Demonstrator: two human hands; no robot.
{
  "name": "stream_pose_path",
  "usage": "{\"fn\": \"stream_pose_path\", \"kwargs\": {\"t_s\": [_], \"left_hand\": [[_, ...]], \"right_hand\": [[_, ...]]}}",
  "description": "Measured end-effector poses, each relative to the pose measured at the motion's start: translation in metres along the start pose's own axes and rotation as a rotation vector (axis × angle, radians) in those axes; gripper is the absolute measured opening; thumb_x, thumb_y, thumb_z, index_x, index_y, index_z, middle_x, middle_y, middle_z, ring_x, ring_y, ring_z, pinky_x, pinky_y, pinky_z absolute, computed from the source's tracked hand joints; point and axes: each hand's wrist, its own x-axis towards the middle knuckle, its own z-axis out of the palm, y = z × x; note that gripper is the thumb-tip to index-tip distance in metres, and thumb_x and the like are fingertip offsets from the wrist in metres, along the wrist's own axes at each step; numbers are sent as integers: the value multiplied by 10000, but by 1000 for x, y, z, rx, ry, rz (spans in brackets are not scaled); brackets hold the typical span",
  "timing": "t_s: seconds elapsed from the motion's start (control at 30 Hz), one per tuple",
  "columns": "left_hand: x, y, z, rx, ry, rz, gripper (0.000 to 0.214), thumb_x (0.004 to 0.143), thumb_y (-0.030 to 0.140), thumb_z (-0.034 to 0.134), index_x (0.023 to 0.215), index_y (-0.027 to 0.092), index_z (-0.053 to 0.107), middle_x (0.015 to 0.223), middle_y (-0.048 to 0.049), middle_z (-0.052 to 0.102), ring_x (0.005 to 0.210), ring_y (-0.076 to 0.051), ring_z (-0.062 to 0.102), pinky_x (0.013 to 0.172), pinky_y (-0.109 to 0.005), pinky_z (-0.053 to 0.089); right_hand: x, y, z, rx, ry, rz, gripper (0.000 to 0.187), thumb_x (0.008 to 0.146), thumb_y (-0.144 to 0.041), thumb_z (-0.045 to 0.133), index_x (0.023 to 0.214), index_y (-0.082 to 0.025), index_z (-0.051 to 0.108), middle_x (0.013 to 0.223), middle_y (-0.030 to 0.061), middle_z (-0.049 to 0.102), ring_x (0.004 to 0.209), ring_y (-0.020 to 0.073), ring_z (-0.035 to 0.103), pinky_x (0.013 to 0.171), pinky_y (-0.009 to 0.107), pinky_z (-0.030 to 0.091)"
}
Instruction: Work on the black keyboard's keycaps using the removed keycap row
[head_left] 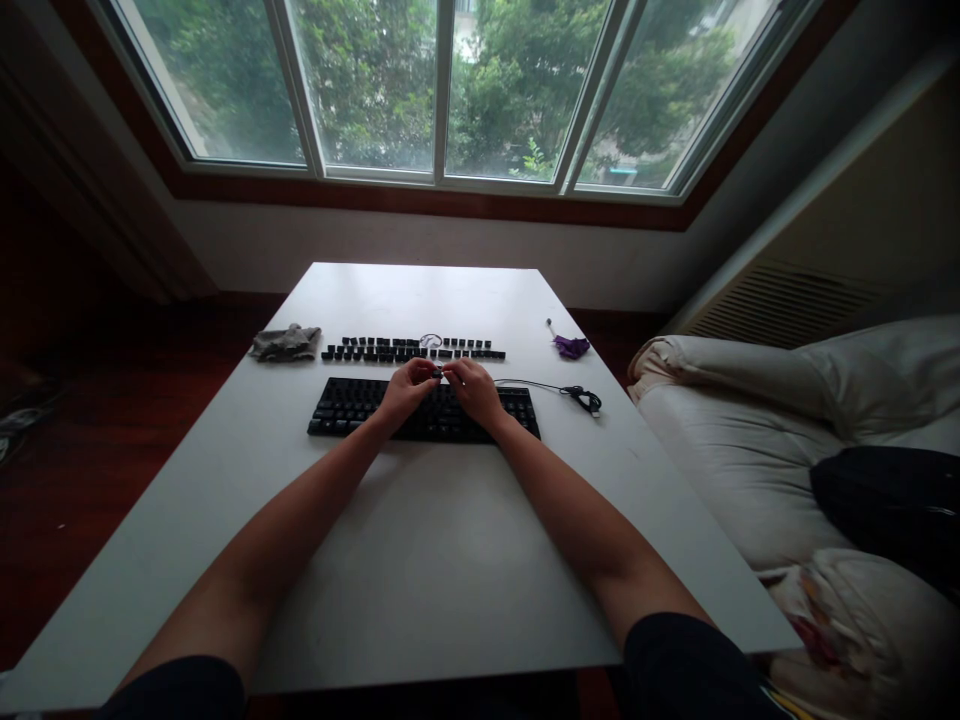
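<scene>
A black keyboard (349,400) lies across the white table (442,530), with several keys in place at its left. Above its back edge, my left hand (407,388) pinches a small dark keycap (436,373) between its fingertips. My right hand (474,387) meets it there, fingers closed close to the keycap. Something pale shows at the right fingertips, too small to name. Part of the keyboard is hidden under both hands. Just behind, loose black keycaps (375,352) stand in two rows. A thin wire loop with a whitish piece (431,340) lies among them.
On the left lies a crumpled grey cloth (286,343). A purple cloth (571,347) sits at the right edge beside a small thin tool (550,326). The bundled cable (583,399) runs off the keyboard's right. Beyond stands a pale sofa (705,440) with a dark bag (885,500).
</scene>
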Motion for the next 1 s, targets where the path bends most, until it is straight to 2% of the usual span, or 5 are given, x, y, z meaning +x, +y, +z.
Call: {"fn": "stream_pose_path", "kwargs": {"t_s": [0.17, 0.43, 0.63, 0.83, 1.0], "left_hand": [[-4, 8, 0, 147, 51, 60, 202, 817, 313, 690, 982, 206, 640, 974, -32, 694, 795, -149, 646, 695, -271, 507], [-16, 28, 0, 662, 133, 289, 170, 858, 202, 662, 1024, 239, 664, 951, -36, 688, 919, -223, 649, 902, -395, 468], [-16, 30, 0, 683, 187, 283, 170, 843, 197, 674, 1007, 240, 664, 888, -19, 689, 853, -214, 647, 871, -380, 463], [-14, 29, -1, 657, 164, 259, 227, 851, 191, 644, 1071, 236, 680, 968, -33, 695, 832, -199, 641, 849, -365, 480], [-1, 18, -22, 715, 222, 236, 220, 818, 192, 643, 1019, 233, 722, 941, -52, 681, 828, -210, 625, 838, -365, 488]], "right_hand": [[0, 0, 1, -17, 1, 14, 325, 1033, -429, 437, 1066, -225, 687, 1043, 92, 675, 992, 242, 601, 888, 347, 432], [0, 0, 2, -17, -26, 50, 334, 1031, -442, 435, 1056, -230, 693, 1043, 87, 687, 987, 233, 612, 864, 328, 439], [1, 3, 3, -11, -32, 88, 320, 1026, -434, 442, 1012, -243, 698, 1039, 73, 703, 982, 231, 626, 853, 325, 448], [1, 7, 5, -42, -22, 101, 320, 1023, -431, 442, 1008, -237, 696, 1022, 71, 702, 958, 224, 628, 840, 319, 450], [0, 10, 6, -73, -49, 110, 298, 1016, -420, 461, 994, -237, 695, 988, 67, 692, 917, 219, 620, 800, 315, 436]]}}
